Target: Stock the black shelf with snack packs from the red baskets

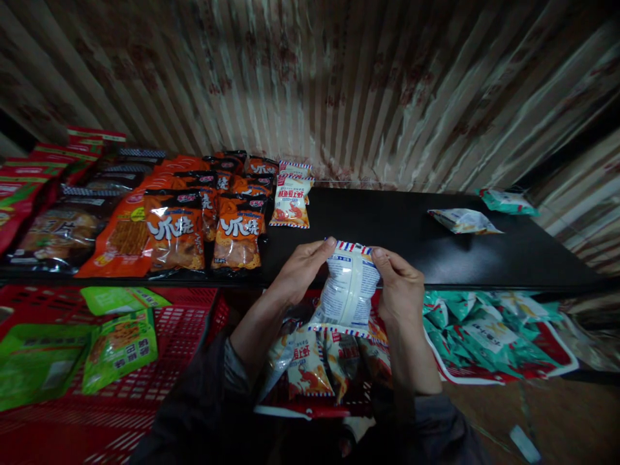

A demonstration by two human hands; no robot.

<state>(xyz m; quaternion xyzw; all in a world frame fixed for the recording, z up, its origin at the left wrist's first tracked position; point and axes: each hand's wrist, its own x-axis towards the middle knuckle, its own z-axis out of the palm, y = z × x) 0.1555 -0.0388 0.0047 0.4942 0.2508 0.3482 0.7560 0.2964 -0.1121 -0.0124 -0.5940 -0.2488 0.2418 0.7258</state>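
Two bare hands held one small pillow-shaped packet (349, 290) in front of the shelf's long front edge, over a red basket (283, 409). The left hand (303, 271) pinched its upper left corner between thumb and fingers; the right hand (401, 284) pinched the upper right corner likewise. The glossy plastic film looked puffed and lightly creased, with a lengthwise seam on the printed white face and flat ends striped red and blue. Similar shiny packets (307, 365) lay heaped in the basket just below.

The shelf (358, 239) was a smooth, black, faintly reflective board. At its left stood crinkled orange-and-black packets (175, 232), and beside them a short row of striped-end packets (290, 201). From that row, a broad flat stretch of board gave open room as far as a white packet (462, 221) lying on its side and a teal packet (508, 203) near the rear edge. Pleated, patterned curtain cloth (310, 84) hung along the back, limiting the depth. Below the front edge, a latticed red crate (186, 323) on the left and a basketful of teal packets (489, 329) on the right flanked the forearms.
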